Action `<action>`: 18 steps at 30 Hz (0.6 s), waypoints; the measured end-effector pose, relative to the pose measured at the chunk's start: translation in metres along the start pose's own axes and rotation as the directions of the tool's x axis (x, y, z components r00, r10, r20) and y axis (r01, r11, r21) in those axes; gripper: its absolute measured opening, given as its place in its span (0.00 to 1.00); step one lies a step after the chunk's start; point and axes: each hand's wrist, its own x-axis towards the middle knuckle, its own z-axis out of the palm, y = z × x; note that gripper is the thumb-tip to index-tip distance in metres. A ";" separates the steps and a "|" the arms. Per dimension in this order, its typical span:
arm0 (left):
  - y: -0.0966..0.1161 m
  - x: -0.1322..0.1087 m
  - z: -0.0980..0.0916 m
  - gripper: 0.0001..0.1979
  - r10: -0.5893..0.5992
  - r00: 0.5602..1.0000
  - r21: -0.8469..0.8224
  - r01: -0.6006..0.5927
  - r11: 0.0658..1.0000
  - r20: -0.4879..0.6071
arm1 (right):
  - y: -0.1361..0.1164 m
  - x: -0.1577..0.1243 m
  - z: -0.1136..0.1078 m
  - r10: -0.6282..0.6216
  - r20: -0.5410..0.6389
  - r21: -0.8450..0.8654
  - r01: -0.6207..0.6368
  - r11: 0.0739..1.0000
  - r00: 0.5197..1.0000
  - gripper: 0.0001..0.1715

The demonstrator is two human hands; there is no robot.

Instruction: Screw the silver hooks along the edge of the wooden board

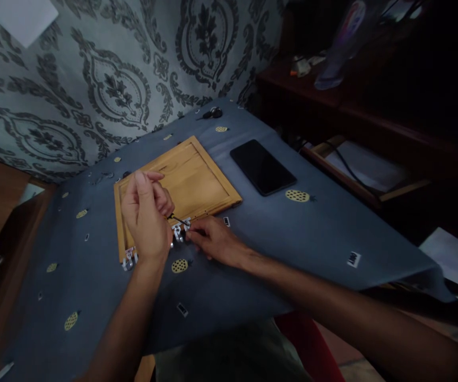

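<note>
In the head view, a slim dark tool [180, 220] is gripped by the curled left hand [147, 215], its shaft pointed right at a metal hinge [178, 233] on the wooden panel's [202, 183] near edge. That spot is met by the right hand's [213, 239] fingertips; whether anything's pinched can't be told. The panel is laid on blue cloth [252, 254], left of a phone [262, 167].
</note>
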 end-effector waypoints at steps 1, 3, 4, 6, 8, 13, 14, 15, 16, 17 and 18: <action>0.000 0.001 0.000 0.19 0.001 1.000 -0.001 -0.001 1.000 0.003 | 0.000 0.000 0.000 0.002 0.001 0.002 -0.002 1.000 1.000 0.14; -0.001 0.004 0.000 0.20 -0.001 1.000 -0.008 0.001 1.000 0.012 | 0.000 0.000 0.000 0.009 0.003 0.005 -0.009 1.000 1.000 0.13; -0.002 0.005 -0.001 0.19 -0.006 1.000 -0.014 0.006 1.000 0.020 | -0.001 0.000 -0.001 0.014 0.004 0.004 -0.014 1.000 1.000 0.13; -0.003 0.006 -0.001 0.18 -0.022 0.999 -0.022 0.023 0.999 0.041 | -0.002 0.000 -0.001 0.028 0.009 0.003 -0.028 1.000 1.000 0.13; -0.003 0.007 -0.002 0.17 -0.034 0.998 -0.020 0.035 0.999 0.062 | -0.002 0.000 -0.001 0.041 0.011 0.003 -0.041 0.999 0.999 0.13; -0.002 0.006 -0.003 0.14 -0.048 0.995 0.016 0.047 0.999 0.093 | -0.002 0.000 -0.001 0.035 0.007 -0.002 -0.035 0.999 0.999 0.13; -0.001 0.006 -0.005 0.13 -0.048 0.994 0.031 0.045 0.998 0.100 | -0.002 0.000 -0.001 0.031 0.005 -0.003 -0.031 1.000 1.000 0.13; -0.001 0.006 -0.006 0.12 -0.044 0.993 0.046 0.039 0.998 0.108 | -0.002 -0.001 -0.001 0.029 0.005 -0.003 -0.029 1.000 1.000 0.13; 0.000 0.007 -0.008 0.11 -0.042 0.992 0.060 0.035 0.998 0.122 | -0.003 -0.001 -0.001 0.033 0.004 -0.002 -0.033 0.999 0.999 0.13; 0.000 0.008 -0.011 0.10 -0.044 0.989 0.070 0.035 0.997 0.140 | -0.004 -0.001 -0.001 0.041 0.006 0.000 -0.041 0.999 0.999 0.13; 0.000 0.009 -0.014 0.10 -0.056 0.984 0.075 0.044 0.996 0.167 | -0.004 -0.001 -0.001 0.053 0.008 0.006 -0.053 0.999 0.999 0.13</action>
